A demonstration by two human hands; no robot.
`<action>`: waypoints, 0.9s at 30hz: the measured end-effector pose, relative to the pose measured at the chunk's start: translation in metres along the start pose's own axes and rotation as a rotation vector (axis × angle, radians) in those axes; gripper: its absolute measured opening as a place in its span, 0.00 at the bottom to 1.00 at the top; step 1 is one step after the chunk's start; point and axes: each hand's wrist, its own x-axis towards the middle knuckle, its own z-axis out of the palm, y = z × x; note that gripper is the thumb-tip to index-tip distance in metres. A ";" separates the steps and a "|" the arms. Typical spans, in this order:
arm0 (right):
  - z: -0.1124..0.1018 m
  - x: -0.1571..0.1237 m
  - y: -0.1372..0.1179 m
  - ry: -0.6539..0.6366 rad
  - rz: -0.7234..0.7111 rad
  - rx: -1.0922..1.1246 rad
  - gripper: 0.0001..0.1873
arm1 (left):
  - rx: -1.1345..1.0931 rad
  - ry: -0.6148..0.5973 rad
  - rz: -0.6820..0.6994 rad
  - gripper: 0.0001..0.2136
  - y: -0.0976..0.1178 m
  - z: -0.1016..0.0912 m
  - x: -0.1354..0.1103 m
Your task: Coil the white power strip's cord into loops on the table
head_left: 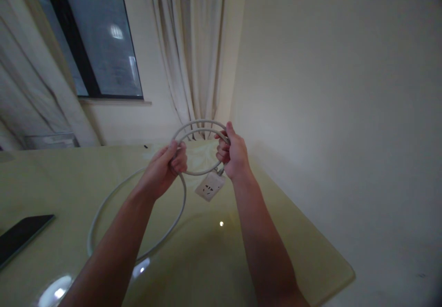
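Observation:
A pale grey power cord is looped into a small coil held up over the table. My left hand is closed round the coil's left side, thumb on top. On the right side of the coil, my right hand is closed with the cord running through its fingers. Just below that hand sits a white socket block, joined to the cord's end; whether it hangs or touches the table I cannot tell. From my left hand a wide loose loop of cord drops down and curves left, partly hidden behind my left forearm.
The glossy yellowish table has its right edge beside a plain wall. A dark flat object lies at the left. Behind the table are a curtain and a dark window.

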 end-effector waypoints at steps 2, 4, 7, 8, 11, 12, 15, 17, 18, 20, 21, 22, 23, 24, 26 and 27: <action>0.001 0.002 0.001 0.030 0.023 0.050 0.26 | -0.021 -0.014 -0.001 0.16 -0.002 -0.002 0.001; 0.002 0.003 0.001 0.065 0.039 0.104 0.24 | 0.010 -0.009 0.033 0.17 -0.006 -0.005 0.003; 0.004 0.004 0.001 0.116 0.053 0.169 0.25 | 0.043 -0.051 0.039 0.18 -0.012 -0.009 0.004; 0.004 0.003 0.002 0.117 0.056 0.180 0.25 | 0.054 -0.072 0.028 0.18 -0.013 -0.011 0.003; 0.006 0.002 0.002 0.100 0.061 0.226 0.28 | 0.122 -0.143 -0.041 0.16 -0.014 -0.016 0.000; 0.006 0.001 0.003 0.103 0.064 0.259 0.28 | 0.142 -0.181 -0.076 0.17 -0.014 -0.018 -0.002; 0.008 0.000 0.004 0.152 0.082 0.405 0.27 | 0.145 -0.284 -0.156 0.25 -0.013 -0.021 -0.005; 0.009 0.000 0.006 0.194 0.098 0.488 0.27 | 0.139 -0.258 -0.172 0.28 -0.013 -0.018 -0.005; 0.010 0.001 0.007 0.216 0.106 0.512 0.27 | 0.144 -0.220 -0.174 0.27 -0.013 -0.016 -0.005; 0.011 0.002 0.008 0.257 0.116 0.528 0.27 | 0.160 -0.145 -0.175 0.24 -0.014 -0.011 -0.004; 0.012 0.002 0.008 0.272 0.120 0.525 0.27 | 0.168 -0.121 -0.172 0.24 -0.015 -0.009 -0.003; 0.012 0.002 0.008 0.280 0.121 0.518 0.27 | 0.179 -0.108 -0.171 0.24 -0.016 -0.007 -0.003; 0.012 0.002 0.008 0.281 0.121 0.507 0.27 | 0.188 -0.101 -0.168 0.25 -0.016 -0.006 -0.002; 0.013 0.002 0.007 0.276 0.118 0.493 0.26 | 0.193 -0.092 -0.158 0.24 -0.017 -0.006 -0.001; 0.013 0.001 0.006 0.260 0.100 0.457 0.26 | 0.181 -0.060 -0.095 0.23 -0.017 -0.007 0.000; 0.013 0.001 0.006 0.252 0.086 0.439 0.26 | 0.164 -0.039 -0.046 0.23 -0.016 -0.007 0.001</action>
